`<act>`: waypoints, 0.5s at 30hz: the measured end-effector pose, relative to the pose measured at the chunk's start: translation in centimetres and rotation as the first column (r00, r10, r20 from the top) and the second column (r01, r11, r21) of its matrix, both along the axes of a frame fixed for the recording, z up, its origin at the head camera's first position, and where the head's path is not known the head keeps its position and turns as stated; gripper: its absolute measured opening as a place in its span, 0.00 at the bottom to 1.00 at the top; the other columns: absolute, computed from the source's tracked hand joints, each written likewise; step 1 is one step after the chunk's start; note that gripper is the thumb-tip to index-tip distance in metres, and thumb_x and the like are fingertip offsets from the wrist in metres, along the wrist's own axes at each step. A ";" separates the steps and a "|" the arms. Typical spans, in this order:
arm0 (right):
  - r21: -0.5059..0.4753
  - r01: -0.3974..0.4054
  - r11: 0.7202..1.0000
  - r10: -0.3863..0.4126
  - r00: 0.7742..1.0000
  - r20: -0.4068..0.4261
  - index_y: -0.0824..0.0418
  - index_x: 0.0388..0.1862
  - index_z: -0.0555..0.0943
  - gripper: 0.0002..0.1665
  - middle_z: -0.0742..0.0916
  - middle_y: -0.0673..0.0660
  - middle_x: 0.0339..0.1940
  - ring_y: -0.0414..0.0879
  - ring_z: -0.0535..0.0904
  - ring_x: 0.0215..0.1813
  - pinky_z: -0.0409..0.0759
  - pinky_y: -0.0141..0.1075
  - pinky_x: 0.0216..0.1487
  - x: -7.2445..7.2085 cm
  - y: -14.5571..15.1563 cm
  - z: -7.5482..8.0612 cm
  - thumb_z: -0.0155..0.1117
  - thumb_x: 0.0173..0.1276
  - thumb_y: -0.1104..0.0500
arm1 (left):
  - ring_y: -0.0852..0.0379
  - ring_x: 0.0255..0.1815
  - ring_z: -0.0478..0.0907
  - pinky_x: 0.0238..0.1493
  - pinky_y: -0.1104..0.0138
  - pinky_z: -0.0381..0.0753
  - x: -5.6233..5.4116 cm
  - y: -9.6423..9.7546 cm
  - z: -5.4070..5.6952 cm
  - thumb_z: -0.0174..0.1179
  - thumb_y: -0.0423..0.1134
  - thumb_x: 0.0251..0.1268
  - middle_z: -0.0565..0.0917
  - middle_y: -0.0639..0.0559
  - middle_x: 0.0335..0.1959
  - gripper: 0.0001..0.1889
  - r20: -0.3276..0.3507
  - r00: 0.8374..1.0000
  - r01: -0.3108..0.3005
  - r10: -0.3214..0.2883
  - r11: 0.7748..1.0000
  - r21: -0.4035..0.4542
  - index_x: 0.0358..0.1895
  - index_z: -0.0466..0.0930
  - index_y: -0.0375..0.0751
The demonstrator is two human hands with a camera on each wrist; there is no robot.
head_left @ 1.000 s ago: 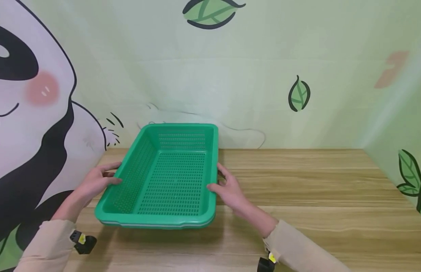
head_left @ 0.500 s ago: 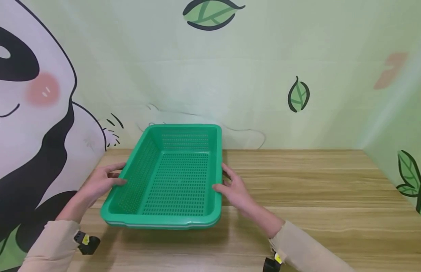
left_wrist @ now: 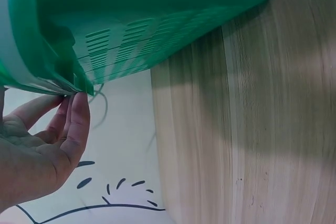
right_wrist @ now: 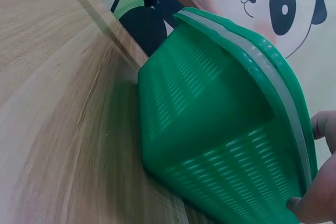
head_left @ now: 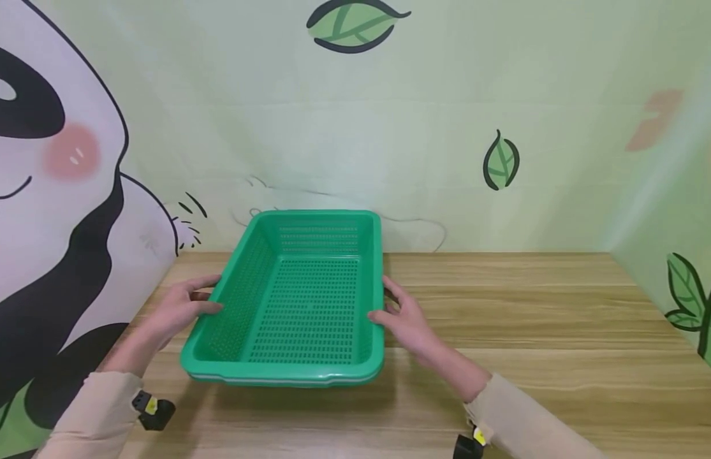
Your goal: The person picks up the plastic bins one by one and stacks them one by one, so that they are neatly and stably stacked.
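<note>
A rectangular green plastic basket (head_left: 309, 373) with slotted walls and floor stands left of centre in the head view, nothing inside it. My left hand (head_left: 180, 309) pinches its left rim, thumb on top and fingers beneath. On the opposite side my right hand (head_left: 409, 324) grips the rim the same way. From the left wrist, fingertips (left_wrist: 80, 106) show curled up under the lip of the basket (left_wrist: 157, 9). Seen from the right wrist, the basket's rim (right_wrist: 283, 95) has a pale band between two green edges, and its base lies close over the table.
The wood-grain table (head_left: 533, 344) extends to the right of the basket. Behind it hangs a pale green backdrop (head_left: 435, 95) printed with leaves and a large panda (head_left: 74, 210). A small black device (head_left: 154, 411) is strapped at each sleeve cuff.
Both hands and the basket have shifted a little to the right together. The hold on each rim looks the same.
</note>
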State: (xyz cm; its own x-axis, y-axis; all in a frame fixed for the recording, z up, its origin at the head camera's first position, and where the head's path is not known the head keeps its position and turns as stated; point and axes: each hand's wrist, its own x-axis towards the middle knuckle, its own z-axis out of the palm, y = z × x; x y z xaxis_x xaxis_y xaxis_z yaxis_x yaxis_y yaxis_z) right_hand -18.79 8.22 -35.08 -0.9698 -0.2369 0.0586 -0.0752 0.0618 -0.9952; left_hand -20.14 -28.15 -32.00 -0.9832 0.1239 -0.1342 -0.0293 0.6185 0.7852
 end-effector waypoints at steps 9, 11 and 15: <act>0.033 0.002 0.999 -0.002 1.000 0.007 0.65 0.70 0.53 0.44 0.63 0.63 0.67 0.54 0.55 0.69 0.57 0.43 0.66 -0.1 1.1 0.1 0.57 0.55 0.69 | 0.40 0.54 0.69 0.52 0.53 0.71 -0.1 0.9 0.1 0.55 0.35 0.60 0.67 0.27 0.57 0.35 0.024 1.000 0.012 -0.013 0.999 0.048 0.68 0.50 0.31; 0.037 0.001 0.999 -0.001 1.000 0.007 0.65 0.70 0.53 0.44 0.63 0.63 0.67 0.54 0.55 0.69 0.57 0.42 0.66 -0.2 1.3 0.0 0.57 0.55 0.68 | 0.40 0.54 0.69 0.52 0.52 0.71 0.0 1.0 0.2 0.55 0.35 0.60 0.67 0.27 0.57 0.35 0.021 1.000 0.016 -0.017 0.999 0.048 0.68 0.50 0.31; 0.046 0.001 0.999 0.000 1.000 -0.013 0.66 0.69 0.54 0.43 0.64 0.63 0.66 0.54 0.55 0.69 0.55 0.43 0.67 -0.2 1.6 0.0 0.57 0.54 0.68 | 0.40 0.54 0.69 0.52 0.52 0.71 0.0 1.3 0.2 0.56 0.36 0.59 0.68 0.27 0.57 0.35 0.016 1.000 0.018 -0.019 0.999 0.047 0.68 0.51 0.31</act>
State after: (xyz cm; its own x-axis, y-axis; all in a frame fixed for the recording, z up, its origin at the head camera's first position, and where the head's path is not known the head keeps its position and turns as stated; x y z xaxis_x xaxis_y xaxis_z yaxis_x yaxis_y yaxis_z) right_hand -18.99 9.78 -35.06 -0.9691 -0.2393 0.0602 -0.0881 0.1075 -0.9903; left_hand -20.15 -26.83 -31.78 -0.9784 0.1482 -0.1443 -0.0317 0.5819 0.8126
